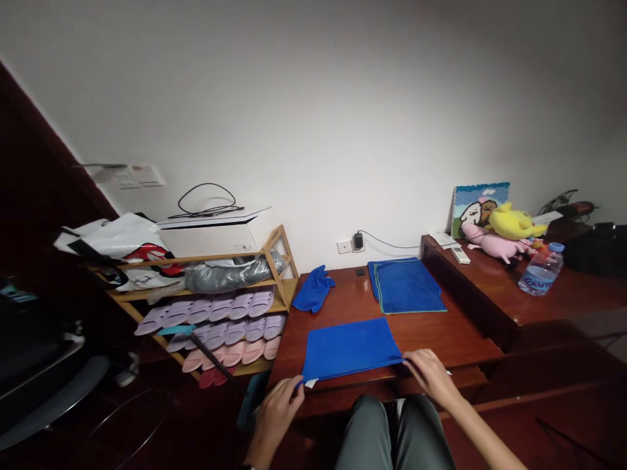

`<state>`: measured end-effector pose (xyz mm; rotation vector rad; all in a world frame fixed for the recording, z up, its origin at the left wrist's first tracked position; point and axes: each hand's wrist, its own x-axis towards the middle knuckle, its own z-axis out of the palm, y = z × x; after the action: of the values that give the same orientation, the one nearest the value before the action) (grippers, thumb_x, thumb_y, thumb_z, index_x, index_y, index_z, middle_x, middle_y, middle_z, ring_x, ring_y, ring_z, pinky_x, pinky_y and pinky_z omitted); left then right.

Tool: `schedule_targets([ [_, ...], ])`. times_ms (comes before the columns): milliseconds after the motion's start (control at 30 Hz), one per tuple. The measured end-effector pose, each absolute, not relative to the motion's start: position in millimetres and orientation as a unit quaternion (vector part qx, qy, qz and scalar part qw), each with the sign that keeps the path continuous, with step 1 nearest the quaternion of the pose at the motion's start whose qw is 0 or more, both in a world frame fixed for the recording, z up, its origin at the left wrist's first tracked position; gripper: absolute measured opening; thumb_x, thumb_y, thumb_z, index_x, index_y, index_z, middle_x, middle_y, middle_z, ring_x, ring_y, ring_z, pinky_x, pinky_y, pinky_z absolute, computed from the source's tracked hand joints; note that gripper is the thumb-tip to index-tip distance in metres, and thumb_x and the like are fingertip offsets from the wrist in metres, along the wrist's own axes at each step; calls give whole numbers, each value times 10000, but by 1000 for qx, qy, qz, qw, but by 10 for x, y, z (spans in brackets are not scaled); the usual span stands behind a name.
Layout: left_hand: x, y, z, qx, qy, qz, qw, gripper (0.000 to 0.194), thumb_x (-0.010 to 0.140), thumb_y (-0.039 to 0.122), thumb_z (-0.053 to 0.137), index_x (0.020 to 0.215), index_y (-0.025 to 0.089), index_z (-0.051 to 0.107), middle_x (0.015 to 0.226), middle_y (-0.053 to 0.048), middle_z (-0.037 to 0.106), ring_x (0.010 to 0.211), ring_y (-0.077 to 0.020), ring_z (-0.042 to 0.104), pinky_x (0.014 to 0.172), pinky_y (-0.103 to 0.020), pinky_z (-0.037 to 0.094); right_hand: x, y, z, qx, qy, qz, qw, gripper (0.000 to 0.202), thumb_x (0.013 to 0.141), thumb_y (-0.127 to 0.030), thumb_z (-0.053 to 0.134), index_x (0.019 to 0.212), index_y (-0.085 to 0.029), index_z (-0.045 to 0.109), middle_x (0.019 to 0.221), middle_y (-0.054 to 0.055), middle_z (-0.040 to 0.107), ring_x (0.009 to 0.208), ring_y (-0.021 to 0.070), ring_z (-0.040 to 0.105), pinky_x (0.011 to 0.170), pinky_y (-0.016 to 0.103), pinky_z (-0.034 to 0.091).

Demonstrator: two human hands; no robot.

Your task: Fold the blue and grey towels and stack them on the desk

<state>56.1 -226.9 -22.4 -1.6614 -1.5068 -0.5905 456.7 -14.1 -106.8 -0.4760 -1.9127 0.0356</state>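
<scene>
A blue cloth (pixel 350 347) lies spread flat at the front of the wooden table, with a small white tag at its near left corner. My left hand (pixel 279 408) pinches that near left corner. At the near right corner, my right hand (pixel 431 373) has its fingers closed on the cloth's edge. Behind it to the right rests a folded blue cloth (pixel 406 286) with green edging. A crumpled blue cloth (pixel 314 290) sits at the back left of the table.
The brown table (pixel 343 294) meets a wall with a plugged-in charger (pixel 358 241). To the left stands a wooden rack holding purple slippers (pixel 220 307) and a white box (pixel 210 238). On the higher right-hand surface are a water bottle (pixel 541 271), plush toys (pixel 514 222) and a remote (pixel 460 254).
</scene>
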Motion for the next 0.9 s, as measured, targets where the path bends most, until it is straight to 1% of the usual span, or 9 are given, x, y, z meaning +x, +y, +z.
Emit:
schedule_targets([
  [100,956,-2379,177,-663,-560,-257,425,248,1027,303,495,1050,282,741,973,-23,803,899,-208,774,875,-341,629,4970,-213,-766,-176,-799,21,575,258,1069,-326,483,1067,-230,722,980,72,757,880,192,723,821,341,591],
  [200,1404,-2479,593,-678,-514,-281,444,165,999,264,552,1003,277,717,910,0,790,834,-191,761,852,-332,619,5401,-298,-486,-150,-778,20,610,186,1041,-305,554,1087,-237,721,1014,71,764,926,189,735,835,326,614],
  [300,1800,-2535,932,-690,-480,-322,435,119,977,250,592,985,280,707,893,10,781,832,-181,755,868,-318,615,5794,-388,-300,-161,-743,39,648,171,1012,-322,611,1117,-256,727,1078,65,774,980,203,757,875,325,645],
  [367,1987,-2510,1094,-703,-477,-337,406,100,963,255,619,998,281,709,902,17,779,837,-172,750,861,-302,613,5997,-432,-237,-192,-718,87,663,193,1002,-358,622,1137,-271,729,1107,60,774,900,195,774,784,294,668],
  [467,2146,-2318,1249,-730,-492,-339,333,93,942,259,628,979,270,713,884,28,769,794,-145,735,782,-247,597,6178,-401,-203,-228,-693,157,666,226,1001,-408,613,1158,-287,721,1058,43,778,756,171,770,623,240,653],
  [533,2196,-2075,1316,-745,-507,-334,276,87,924,258,621,936,251,707,844,32,755,738,-125,710,716,-212,570,6221,-265,-195,-239,-690,158,665,248,1001,-433,608,1168,-287,718,1029,36,780,787,179,778,677,244,661],
  [667,2246,-1362,1493,-773,-534,-285,190,95,907,247,607,897,225,698,761,39,703,662,-103,636,652,-189,505,6182,349,-123,-254,-712,116,645,332,1025,-445,533,1233,-264,717,1103,63,777,881,199,779,833,308,657],
  [767,2281,-682,1777,-792,-519,-267,178,90,896,234,625,916,209,709,727,39,697,638,-99,626,627,-186,476,6108,1013,107,-280,-704,74,648,340,1014,-411,502,1159,-220,744,1097,87,778,976,224,762,938,369,623],
  [900,2382,264,2297,-776,-516,-303,200,125,885,207,665,995,181,720,828,-7,772,712,-125,693,690,-210,503,6044,1873,718,-331,-659,60,672,309,958,-314,519,1107,-169,747,1122,119,773,1063,252,727,1030,430,559],
])
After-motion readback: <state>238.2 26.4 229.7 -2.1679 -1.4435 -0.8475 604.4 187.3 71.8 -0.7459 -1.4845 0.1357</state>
